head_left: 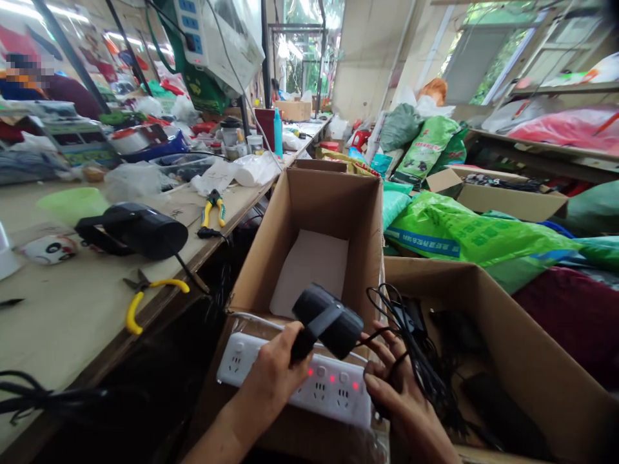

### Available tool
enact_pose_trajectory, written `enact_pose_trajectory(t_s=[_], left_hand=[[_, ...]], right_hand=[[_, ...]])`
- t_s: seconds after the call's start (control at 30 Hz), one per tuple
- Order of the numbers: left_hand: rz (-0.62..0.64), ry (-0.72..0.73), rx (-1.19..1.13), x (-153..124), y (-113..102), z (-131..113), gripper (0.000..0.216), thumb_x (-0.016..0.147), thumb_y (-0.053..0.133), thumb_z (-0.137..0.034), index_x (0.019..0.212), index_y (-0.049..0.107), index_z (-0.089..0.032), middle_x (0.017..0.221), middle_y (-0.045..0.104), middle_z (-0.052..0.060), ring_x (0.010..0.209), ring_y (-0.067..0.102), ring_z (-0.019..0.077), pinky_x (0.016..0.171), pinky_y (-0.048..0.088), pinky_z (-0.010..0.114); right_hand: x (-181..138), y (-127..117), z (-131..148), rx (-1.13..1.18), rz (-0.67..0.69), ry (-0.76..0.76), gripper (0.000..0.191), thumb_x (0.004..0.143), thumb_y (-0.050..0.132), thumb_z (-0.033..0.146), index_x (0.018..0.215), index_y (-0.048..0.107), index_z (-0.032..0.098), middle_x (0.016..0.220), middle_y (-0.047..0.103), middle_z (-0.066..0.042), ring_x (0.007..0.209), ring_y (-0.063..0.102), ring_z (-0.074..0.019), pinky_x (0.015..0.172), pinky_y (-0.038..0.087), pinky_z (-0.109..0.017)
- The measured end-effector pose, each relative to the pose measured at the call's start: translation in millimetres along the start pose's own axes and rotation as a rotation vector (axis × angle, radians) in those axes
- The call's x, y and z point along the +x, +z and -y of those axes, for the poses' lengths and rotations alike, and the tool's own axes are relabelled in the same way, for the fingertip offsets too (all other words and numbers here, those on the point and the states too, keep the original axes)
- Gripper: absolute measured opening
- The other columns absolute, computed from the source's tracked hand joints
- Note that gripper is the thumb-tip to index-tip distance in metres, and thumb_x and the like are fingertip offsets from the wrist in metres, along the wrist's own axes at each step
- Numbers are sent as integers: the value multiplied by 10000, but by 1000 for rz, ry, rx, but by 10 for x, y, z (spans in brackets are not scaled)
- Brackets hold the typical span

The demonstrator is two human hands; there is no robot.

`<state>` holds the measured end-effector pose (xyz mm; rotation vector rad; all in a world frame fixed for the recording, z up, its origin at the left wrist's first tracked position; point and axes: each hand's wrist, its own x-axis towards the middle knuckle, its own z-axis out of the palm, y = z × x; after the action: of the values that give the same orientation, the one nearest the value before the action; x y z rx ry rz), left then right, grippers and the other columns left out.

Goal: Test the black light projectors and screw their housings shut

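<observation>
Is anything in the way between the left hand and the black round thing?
No, nothing visible is in between. The left hand grips the black device directly by its bracket. The looped black cables are on the device's other side, by the right hand.

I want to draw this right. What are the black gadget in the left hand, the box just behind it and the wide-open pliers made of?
Gadget: probably hard plastic, maybe metal; dark with a dull shine.
Box: cardboard, matte brown with folded corners.
Pliers: likely steel at the dark tips; the smooth yellow handles look plastic or rubber.
</observation>
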<state>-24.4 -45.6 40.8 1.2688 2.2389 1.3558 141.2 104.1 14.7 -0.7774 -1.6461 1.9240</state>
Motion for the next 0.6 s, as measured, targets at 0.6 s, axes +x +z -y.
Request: enact_pose_trajectory(t_s=[0.6], left_hand=[[-53,276,37,-21,-149,-269,777,678,721,-135,1322,313,-286,1312,532,135,1183,542,309,948,493,472]], right_hand=[[121,-261,-208,-156,188,-239,802,549,811,332,1217,373,269,1089,629,-84,971,626,-286,833,502,-404]])
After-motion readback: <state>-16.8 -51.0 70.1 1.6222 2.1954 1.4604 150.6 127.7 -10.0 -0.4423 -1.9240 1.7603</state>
